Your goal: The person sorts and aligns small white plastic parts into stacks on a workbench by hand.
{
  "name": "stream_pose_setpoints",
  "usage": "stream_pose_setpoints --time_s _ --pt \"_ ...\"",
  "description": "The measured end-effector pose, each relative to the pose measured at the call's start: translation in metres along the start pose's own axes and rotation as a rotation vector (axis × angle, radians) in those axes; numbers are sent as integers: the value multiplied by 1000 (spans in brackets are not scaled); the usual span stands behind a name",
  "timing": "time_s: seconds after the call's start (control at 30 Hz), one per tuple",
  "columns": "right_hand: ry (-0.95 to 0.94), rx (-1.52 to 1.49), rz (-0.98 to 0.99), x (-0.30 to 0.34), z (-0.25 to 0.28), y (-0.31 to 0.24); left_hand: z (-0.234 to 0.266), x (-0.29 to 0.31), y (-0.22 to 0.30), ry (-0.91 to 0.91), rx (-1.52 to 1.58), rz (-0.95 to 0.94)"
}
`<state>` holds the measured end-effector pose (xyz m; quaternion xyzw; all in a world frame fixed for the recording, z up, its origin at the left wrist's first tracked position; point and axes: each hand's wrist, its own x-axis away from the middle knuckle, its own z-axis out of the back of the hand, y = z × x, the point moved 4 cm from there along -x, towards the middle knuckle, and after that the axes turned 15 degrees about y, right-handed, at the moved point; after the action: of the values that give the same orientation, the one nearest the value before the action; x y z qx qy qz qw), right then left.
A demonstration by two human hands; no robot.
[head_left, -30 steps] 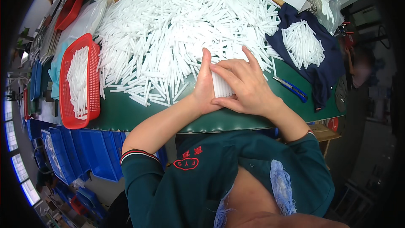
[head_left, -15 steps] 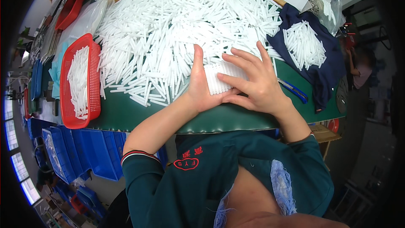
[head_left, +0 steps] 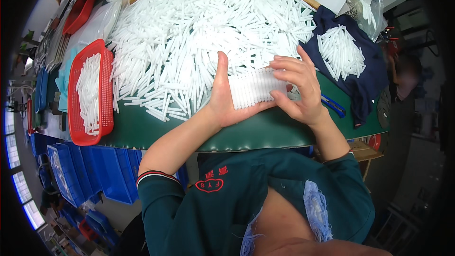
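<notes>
A neat row of short white plastic sticks (head_left: pixel 255 88), set side by side, lies across the palm and fingers of my left hand (head_left: pixel 222 96). That hand's thumb points up along the row's left end. At the right end sits my right hand (head_left: pixel 305 89), its curled fingers at the upper edge and its thumb at the lower edge of the row. Just beyond both hands spreads a large heap of loose white sticks (head_left: pixel 204 28) of the same kind.
A red plastic basket (head_left: pixel 108 97) with more sticks stands at the left of the green table (head_left: pixel 246 140). On the right lie a blue utility knife (head_left: pixel 333 105) and a dark blue cloth (head_left: pixel 365 85) bearing a small stick pile (head_left: pixel 341 52). Blue bins (head_left: pixel 116 173) sit below the table's left edge.
My right hand has shifted right, from over the row's middle to its right end. More of the stick row now shows. My left hand stays nearly in place.
</notes>
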<state>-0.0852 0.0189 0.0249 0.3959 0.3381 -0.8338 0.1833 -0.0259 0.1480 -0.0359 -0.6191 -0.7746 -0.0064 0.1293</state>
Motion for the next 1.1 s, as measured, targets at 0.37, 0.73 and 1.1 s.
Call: stream_pose_setpoints --time_s 0.37,0.73,1.1 --pt "-100 34 -12 -2 10 15 -12 2 -2 139 -213 -69" --pt "-220 -11 -29 2 -1 16 -8 2 1 93 -95 -30" --pt "-204 -16 -14 2 -10 4 4 0 -5 124 -61 -5"
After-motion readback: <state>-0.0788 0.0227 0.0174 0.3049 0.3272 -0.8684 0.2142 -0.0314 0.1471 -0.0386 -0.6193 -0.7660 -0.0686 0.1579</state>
